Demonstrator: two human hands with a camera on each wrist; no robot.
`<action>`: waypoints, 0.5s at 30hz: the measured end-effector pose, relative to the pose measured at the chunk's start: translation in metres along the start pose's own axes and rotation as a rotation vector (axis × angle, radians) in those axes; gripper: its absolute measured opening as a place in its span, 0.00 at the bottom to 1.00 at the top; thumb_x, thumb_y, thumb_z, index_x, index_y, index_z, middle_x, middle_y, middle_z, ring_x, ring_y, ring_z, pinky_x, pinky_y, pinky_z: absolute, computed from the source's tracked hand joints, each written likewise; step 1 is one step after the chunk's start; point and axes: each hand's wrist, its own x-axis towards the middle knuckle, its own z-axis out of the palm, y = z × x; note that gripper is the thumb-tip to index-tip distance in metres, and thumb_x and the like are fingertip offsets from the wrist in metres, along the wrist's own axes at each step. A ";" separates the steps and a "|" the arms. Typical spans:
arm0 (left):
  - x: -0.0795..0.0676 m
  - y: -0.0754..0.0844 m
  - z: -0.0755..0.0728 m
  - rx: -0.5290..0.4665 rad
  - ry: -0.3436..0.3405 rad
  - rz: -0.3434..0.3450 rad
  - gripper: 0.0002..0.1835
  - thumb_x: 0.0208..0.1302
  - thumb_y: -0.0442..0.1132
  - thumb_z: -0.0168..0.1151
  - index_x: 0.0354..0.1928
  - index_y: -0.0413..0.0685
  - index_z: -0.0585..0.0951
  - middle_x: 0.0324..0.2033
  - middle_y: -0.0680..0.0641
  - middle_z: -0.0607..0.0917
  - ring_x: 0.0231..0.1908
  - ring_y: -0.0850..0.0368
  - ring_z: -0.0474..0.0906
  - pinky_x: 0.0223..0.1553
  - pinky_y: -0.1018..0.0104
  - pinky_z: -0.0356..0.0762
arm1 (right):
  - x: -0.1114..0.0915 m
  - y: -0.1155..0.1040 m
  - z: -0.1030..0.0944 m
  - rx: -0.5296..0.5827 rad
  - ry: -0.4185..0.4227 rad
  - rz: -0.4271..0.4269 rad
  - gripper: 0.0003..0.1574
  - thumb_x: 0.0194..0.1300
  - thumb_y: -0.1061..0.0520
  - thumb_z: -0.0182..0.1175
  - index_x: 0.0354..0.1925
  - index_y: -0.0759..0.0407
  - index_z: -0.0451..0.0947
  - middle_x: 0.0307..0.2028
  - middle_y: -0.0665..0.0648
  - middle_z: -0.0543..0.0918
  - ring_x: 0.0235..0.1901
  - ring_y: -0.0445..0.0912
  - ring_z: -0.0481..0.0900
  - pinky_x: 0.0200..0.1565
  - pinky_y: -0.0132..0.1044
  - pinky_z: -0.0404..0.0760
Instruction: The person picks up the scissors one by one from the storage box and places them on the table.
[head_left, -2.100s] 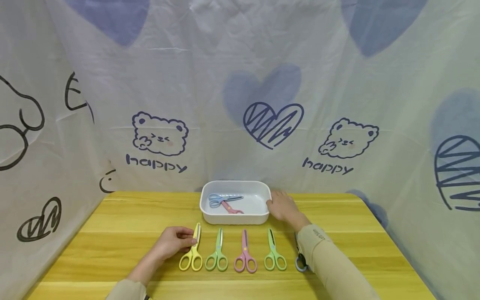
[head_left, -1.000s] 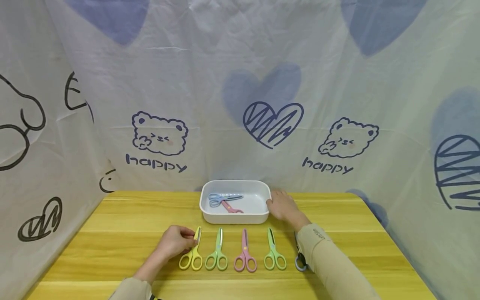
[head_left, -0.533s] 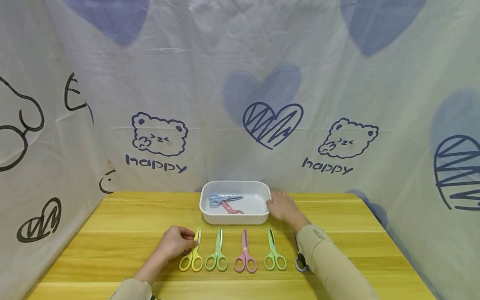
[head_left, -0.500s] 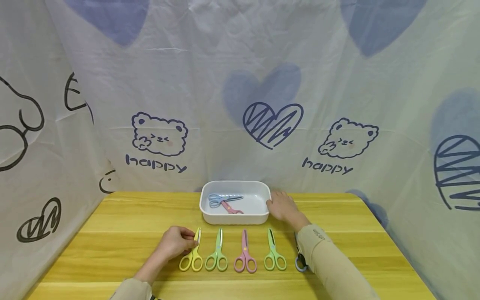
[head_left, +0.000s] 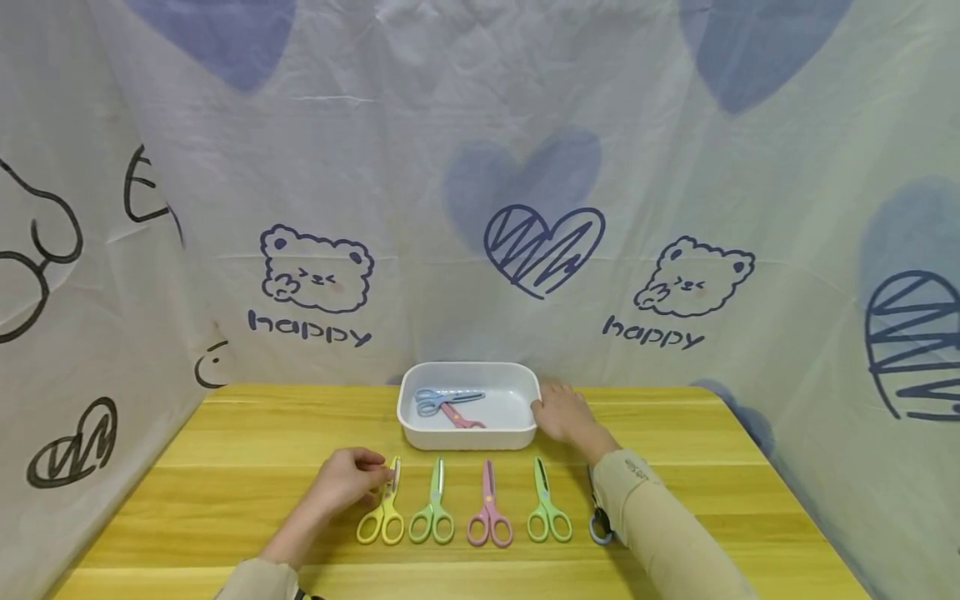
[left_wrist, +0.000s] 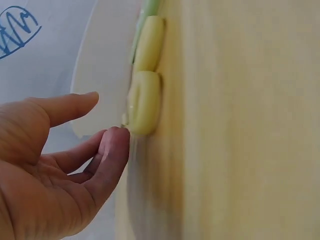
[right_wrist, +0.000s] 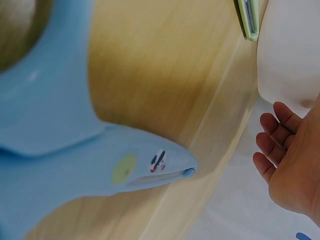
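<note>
In the head view, my left hand (head_left: 347, 483) is beside the yellow scissors (head_left: 387, 510), its thumb tip at the blade. The left wrist view shows thumb and fingers spread apart, with the yellow handle loops (left_wrist: 146, 102) just beyond the fingertips. At the right end of the white box (head_left: 471, 439), my right hand (head_left: 564, 412) rests with its thumb at the rim; in the right wrist view its fingers (right_wrist: 272, 145) are loosely bent beside the box. Blue scissors (head_left: 427, 402) lie across pink scissors (head_left: 467, 422) inside the box.
Right of the yellow scissors stand in a row green scissors (head_left: 432, 517), pink scissors (head_left: 489, 517) and more green scissors (head_left: 550, 517). Another blue pair (right_wrist: 130, 162) lies partly under the right forearm. A printed cloth (head_left: 465, 333) hangs behind the wooden table (head_left: 247, 433).
The yellow scissors have slid slightly toward the table's front. My left thumb and fingers have eased off their blade. My right hand and the box have stayed in place.
</note>
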 end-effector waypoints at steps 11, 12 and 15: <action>0.012 0.014 -0.006 -0.042 0.011 0.153 0.22 0.64 0.33 0.72 0.57 0.28 0.81 0.43 0.40 0.87 0.39 0.53 0.85 0.39 0.62 0.87 | 0.000 0.000 0.000 0.010 -0.004 0.001 0.33 0.79 0.49 0.42 0.69 0.71 0.69 0.67 0.68 0.75 0.66 0.62 0.69 0.65 0.59 0.69; 0.014 0.015 -0.005 -0.044 0.012 0.167 0.22 0.64 0.33 0.72 0.57 0.29 0.81 0.43 0.40 0.87 0.40 0.52 0.85 0.39 0.64 0.86 | 0.000 0.000 0.001 0.010 -0.004 0.002 0.33 0.79 0.49 0.42 0.69 0.71 0.68 0.67 0.68 0.75 0.66 0.63 0.69 0.65 0.59 0.69; 0.019 0.022 -0.002 -0.057 0.013 0.205 0.20 0.65 0.33 0.72 0.57 0.31 0.82 0.44 0.41 0.88 0.43 0.52 0.85 0.41 0.68 0.85 | 0.001 0.001 0.001 0.009 -0.008 0.007 0.33 0.79 0.49 0.42 0.70 0.70 0.68 0.67 0.68 0.74 0.66 0.62 0.69 0.65 0.59 0.69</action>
